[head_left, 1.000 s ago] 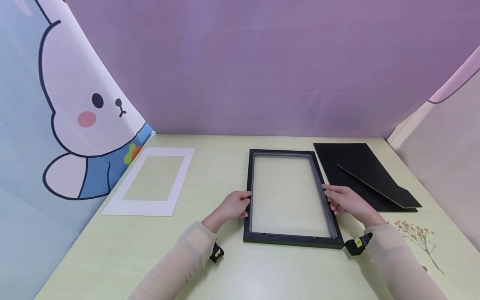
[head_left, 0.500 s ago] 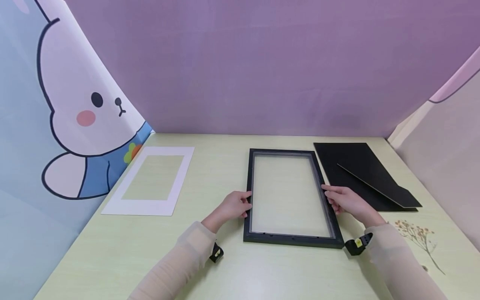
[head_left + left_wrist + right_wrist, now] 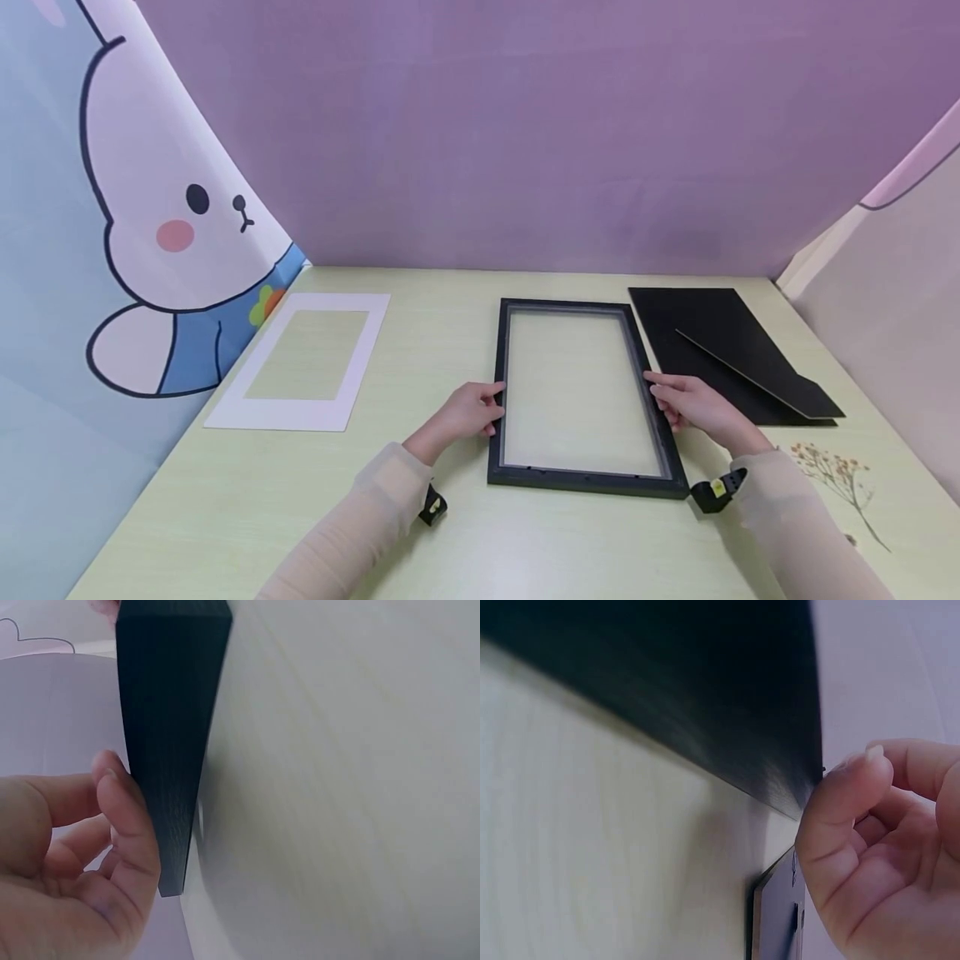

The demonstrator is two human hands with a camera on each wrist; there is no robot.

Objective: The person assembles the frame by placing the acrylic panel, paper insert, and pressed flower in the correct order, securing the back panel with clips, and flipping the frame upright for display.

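A black picture frame lies flat on the pale table, with the tabletop showing through its middle. My left hand holds its left side rail, fingers bent at the edge. On the opposite rail, my right hand holds the frame at about the same height. The left wrist view shows the thumb and fingers of the left hand against the outer wall of the frame. Close up in the right wrist view, the bent fingers of the right hand meet the dark frame; their far side is hidden.
A white mat with a rectangular cutout lies at left. Right of the frame is a black backing board with a raised stand flap. Nearer sits a dried flower sprig. A purple cloth hangs behind the table.
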